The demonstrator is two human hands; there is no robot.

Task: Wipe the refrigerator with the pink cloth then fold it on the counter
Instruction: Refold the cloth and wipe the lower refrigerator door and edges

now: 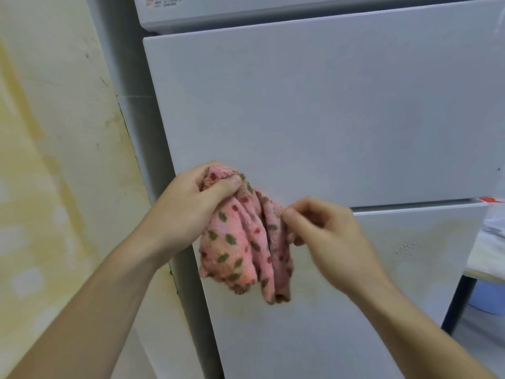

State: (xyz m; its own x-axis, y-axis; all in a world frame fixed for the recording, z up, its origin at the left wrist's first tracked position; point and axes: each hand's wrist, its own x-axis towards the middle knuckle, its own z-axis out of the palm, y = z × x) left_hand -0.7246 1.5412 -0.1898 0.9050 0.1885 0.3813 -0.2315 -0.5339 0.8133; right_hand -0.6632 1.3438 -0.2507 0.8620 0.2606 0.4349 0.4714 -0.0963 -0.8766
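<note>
Head view: your left hand [188, 203] grips bunched pink cloth [240, 250] top, right hand [325, 233] pinches its edge, cloth hanging before refrigerator [328, 105]. Wiping extent unclear; folding likely all ahead.

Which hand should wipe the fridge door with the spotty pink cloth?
Probably the left hand: it grips the bunched top of the pink cloth in front of the refrigerator door. The right hand only pinches one hanging edge.

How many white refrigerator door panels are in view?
3: top panel at the upper edge, large middle panel, lower panel behind the pink spotted cloth. Others may be out of view.
</note>
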